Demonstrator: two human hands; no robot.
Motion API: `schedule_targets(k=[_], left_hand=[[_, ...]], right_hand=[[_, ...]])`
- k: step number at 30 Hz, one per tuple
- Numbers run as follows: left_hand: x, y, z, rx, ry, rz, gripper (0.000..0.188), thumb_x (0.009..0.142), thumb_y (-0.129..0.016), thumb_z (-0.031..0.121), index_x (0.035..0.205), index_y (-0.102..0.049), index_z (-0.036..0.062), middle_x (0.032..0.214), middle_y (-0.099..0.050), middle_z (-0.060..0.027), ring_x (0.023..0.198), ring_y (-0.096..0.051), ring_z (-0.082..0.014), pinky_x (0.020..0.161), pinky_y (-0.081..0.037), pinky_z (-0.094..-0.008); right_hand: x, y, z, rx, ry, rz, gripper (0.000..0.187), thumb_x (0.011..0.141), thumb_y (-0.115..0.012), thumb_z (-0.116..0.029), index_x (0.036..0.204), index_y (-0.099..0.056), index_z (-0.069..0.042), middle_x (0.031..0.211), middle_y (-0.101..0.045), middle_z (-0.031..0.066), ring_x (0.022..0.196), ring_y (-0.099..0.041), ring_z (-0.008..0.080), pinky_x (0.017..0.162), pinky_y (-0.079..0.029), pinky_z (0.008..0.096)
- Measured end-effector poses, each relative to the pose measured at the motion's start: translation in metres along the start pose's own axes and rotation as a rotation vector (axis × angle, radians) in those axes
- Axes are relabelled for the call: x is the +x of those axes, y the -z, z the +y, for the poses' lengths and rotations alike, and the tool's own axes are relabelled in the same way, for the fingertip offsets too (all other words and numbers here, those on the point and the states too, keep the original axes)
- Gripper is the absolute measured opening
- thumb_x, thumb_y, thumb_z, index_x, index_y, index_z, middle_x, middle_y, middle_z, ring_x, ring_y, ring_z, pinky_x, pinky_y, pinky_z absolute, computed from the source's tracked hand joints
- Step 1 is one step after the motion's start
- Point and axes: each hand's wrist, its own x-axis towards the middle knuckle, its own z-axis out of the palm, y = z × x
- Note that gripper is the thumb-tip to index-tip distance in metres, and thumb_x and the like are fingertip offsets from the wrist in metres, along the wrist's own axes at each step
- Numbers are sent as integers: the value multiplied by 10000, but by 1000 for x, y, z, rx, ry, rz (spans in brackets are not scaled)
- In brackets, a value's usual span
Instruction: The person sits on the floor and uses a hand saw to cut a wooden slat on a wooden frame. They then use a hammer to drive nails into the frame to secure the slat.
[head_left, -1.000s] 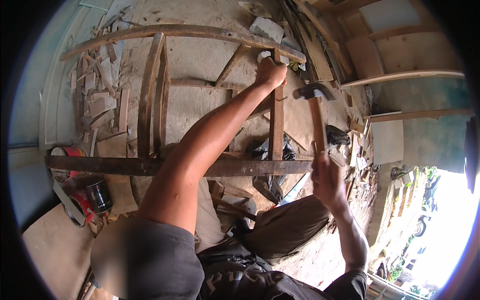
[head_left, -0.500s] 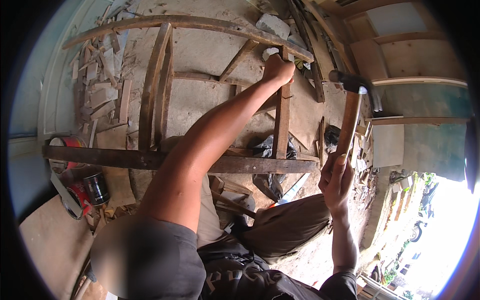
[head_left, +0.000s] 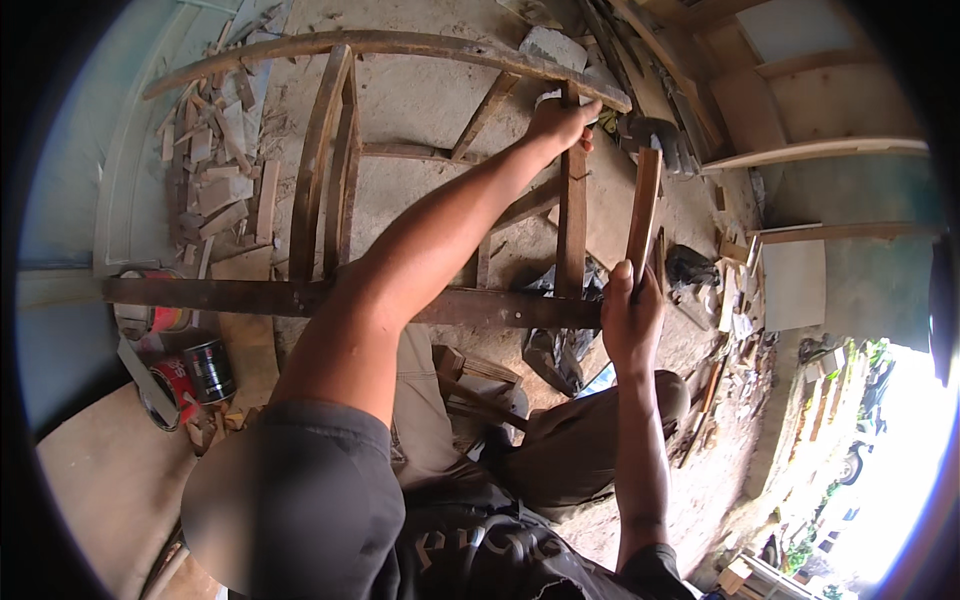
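A dark, worn wooden frame (head_left: 210, 293) of long rails and crosspieces lies in front of me. My left hand (head_left: 562, 128) reaches to its far right corner, fingers closed round the right crosspiece (head_left: 571, 220) just below where it meets the far rail (head_left: 430, 45). The thumb lies toward the rail's end. My right hand (head_left: 633, 315) is wrapped round the wooden handle of a claw hammer (head_left: 645, 205). The hammer's dark head is blurred, just right of the far rail's end. Whether it touches the wood I cannot tell.
Wood offcuts (head_left: 215, 190) lie heaped at the left. Paint tins (head_left: 208, 370) stand near the frame's left end. A black plastic bag (head_left: 555, 355) lies beneath the right end. Wooden shelving (head_left: 830, 170) is at the right, with scraps along the floor before a bright opening.
The hammer and my right hand have swung left toward the far right corner of the frame. My left hand stays on the crosspiece, its thumb now showing. The view has shifted slightly.
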Motion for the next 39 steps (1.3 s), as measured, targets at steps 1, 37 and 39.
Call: schedule_targets(k=[1, 37, 39], left_hand=[[-3, 3, -2, 33, -1, -17, 622, 930, -468, 586, 896, -584, -24, 630, -627, -91, 548, -631, -168, 724, -514, -319], [-38, 6, -7, -325, 115, -157, 272, 965, -530, 239, 1042, -484, -17, 645, -579, -135, 601, -648, -281, 492, -544, -405], [-36, 3, -10, -392, 67, -107, 332, 949, -553, 299, 1032, -476, -13, 634, -562, -124, 521, -610, -262, 452, -530, -388]], right_hand=[[0, -1, 5, 53, -7, -9, 469, 941, -550, -443, 869, -542, 21, 621, -563, 155, 552, -556, 265, 550, -425, 409], [1, 16, -13, 778, -207, -208, 477, 999, -385, -508, 859, -510, -70, 538, -342, -64, 382, -294, 27, 332, -230, 203], [-3, 25, -18, 695, -204, -257, 503, 1004, -354, -515, 925, -537, -54, 542, -326, -77, 390, -279, 16, 336, -215, 195]])
